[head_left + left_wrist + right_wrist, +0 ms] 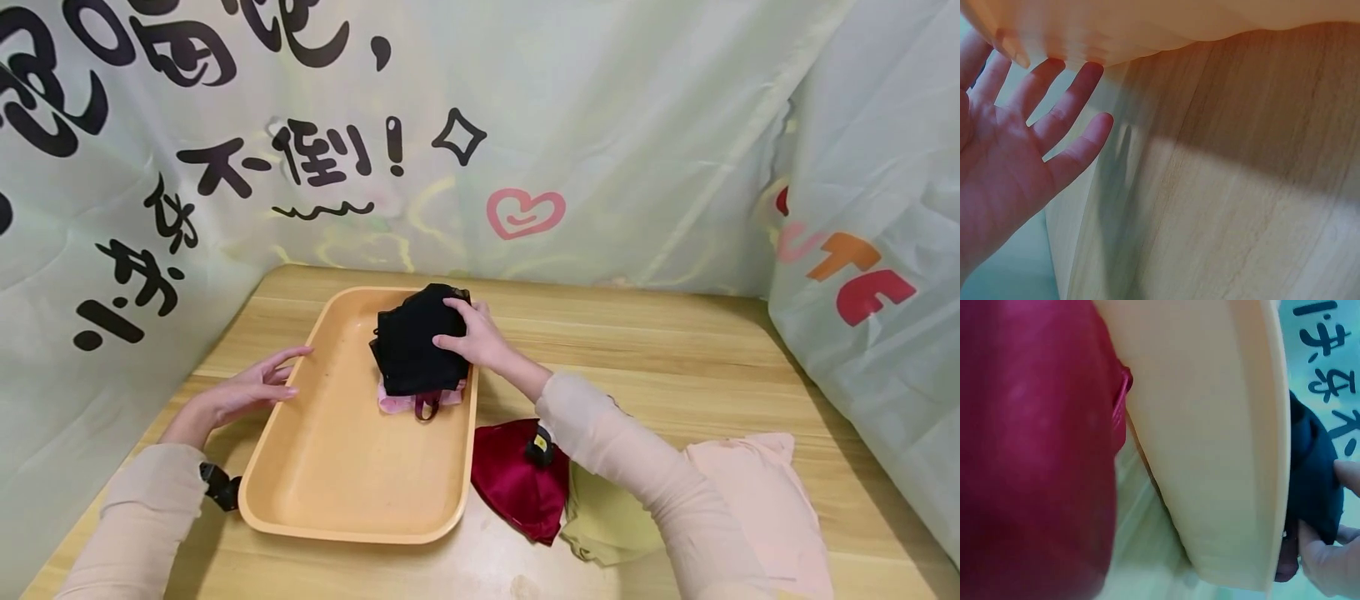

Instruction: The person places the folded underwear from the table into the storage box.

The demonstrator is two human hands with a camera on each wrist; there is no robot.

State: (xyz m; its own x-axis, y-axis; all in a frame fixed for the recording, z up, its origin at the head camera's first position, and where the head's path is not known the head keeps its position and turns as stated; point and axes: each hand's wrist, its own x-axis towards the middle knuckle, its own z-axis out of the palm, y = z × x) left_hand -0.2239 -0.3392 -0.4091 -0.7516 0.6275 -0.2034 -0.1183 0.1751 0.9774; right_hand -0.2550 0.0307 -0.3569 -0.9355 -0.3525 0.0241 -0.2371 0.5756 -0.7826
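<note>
A peach-orange plastic tray (352, 500) lies on the wooden table. In its far right corner is a small stack: a folded black bra (412, 350) on top, pink cloth (393, 402) and a wine-red strap loop (427, 406) showing beneath. My right hand (480, 335) grips the black bra at its right side, thumb and forefinger spread over it; the right wrist view shows the thumb and fingers about its edge. Some of that hand's fingers are hidden. At the tray's left rim, my left hand (251, 392) touches the wall with extended, spread fingers (1075, 100).
Right of the tray lie a wine-red satin bra (517, 475), yellow-green cloth (607, 521) partly under the right forearm, and pale pink cloth (765, 500). Printed curtains (637, 150) enclose the table's back and sides. A black wrist device (220, 487) sits near the tray's left edge.
</note>
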